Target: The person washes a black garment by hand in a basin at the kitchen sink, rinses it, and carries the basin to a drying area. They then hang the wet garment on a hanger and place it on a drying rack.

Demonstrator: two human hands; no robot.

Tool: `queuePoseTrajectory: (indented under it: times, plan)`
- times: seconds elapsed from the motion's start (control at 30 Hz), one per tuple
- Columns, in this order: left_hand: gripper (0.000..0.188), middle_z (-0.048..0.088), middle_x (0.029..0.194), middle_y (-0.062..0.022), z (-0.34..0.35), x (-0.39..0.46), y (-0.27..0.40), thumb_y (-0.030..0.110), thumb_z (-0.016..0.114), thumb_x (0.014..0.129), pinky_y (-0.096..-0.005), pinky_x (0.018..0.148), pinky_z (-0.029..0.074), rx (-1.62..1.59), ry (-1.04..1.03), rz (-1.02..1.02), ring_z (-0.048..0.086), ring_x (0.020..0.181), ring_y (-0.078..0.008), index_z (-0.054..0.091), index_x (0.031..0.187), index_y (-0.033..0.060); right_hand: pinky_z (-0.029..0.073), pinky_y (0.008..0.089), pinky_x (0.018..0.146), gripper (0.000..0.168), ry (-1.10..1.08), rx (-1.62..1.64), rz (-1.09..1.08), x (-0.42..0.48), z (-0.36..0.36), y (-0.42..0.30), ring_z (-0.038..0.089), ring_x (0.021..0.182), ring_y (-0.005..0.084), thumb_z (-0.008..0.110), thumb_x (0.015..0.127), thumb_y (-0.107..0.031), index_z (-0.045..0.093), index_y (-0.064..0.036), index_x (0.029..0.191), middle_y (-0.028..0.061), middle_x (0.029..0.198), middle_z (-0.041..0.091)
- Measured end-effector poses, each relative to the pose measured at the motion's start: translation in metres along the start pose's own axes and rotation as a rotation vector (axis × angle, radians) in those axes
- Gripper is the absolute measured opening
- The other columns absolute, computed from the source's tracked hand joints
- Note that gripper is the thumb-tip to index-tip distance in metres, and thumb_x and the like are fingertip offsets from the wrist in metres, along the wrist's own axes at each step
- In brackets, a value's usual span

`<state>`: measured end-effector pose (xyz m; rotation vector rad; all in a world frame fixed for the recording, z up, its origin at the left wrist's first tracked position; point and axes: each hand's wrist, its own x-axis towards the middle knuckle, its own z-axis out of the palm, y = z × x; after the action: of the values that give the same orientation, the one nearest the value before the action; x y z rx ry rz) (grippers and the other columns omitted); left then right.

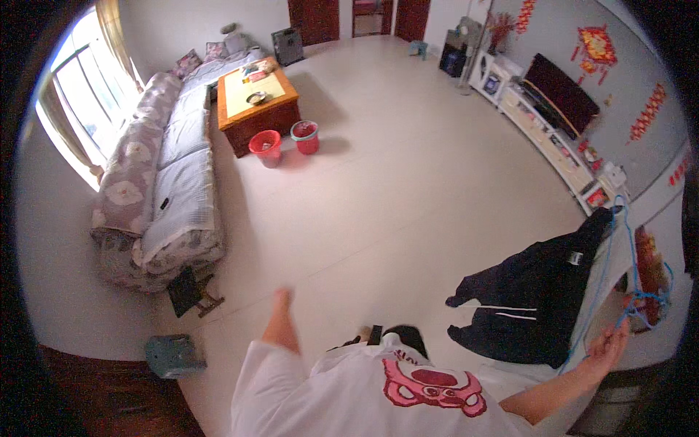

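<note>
My right hand (608, 344), at the lower right, grips several blue clothes hangers (647, 297) bunched together. Beside it hangs a black garment with white drawstrings (538, 295) and a small light tag, on a blue hanger whose hook shows above it. Some white cloth lies behind the black garment, along its right edge. My left hand (283, 297) is blurred and small at the end of my forearm, over the floor left of my body; its fingers cannot be made out. Nothing is seen touching it.
A covered sofa (183, 164) runs along the left wall. Ahead are a wooden table (256, 114), a red bin (266, 148) and a second red bin (306, 136). A white TV cabinet (546, 139) lines the right wall. A grey-green stool (173, 355) stands lower left, near a small black-topped stool (184, 292).
</note>
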<state>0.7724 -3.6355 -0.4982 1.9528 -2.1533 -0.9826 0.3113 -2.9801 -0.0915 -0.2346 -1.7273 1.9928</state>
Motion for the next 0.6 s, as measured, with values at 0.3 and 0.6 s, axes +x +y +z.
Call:
queuePoseTrajectory:
  times: [0.3, 0.6]
  plan:
    - [0.046, 0.063, 0.113, -0.0128, 0.037, 0.001, 0.478, 0.035, 0.067, 0.08, -0.0365, 0.088, 0.048, 0.05, -0.533, 0.867, 0.061, 0.103, -0.0268, 0.06, 0.115, 0.0071, 0.026, 0.0144, 0.045, 0.043, 0.034, 0.013, 0.071, -0.026, 0.052, 0.018, 0.034, 0.05, 0.0008, 0.056, 0.089, -0.031, 0.052, -0.009, 0.126, -0.0005, 0.082, 0.059]
    - [0.041, 0.062, 0.1, -0.0155, -0.091, -0.034, -0.044, 0.04, 0.057, 0.084, -0.0416, 0.086, 0.046, 0.176, -0.061, -0.32, 0.059, 0.096, -0.0292, 0.06, 0.105, 0.0048, 0.032, 0.0123, 0.049, 0.043, -0.29, 0.059, 0.205, -0.001, 0.159, 0.065, 0.053, 0.075, 0.0048, 0.057, 0.086, -0.024, 0.053, -0.005, 0.124, 0.0065, 0.107, 0.059]
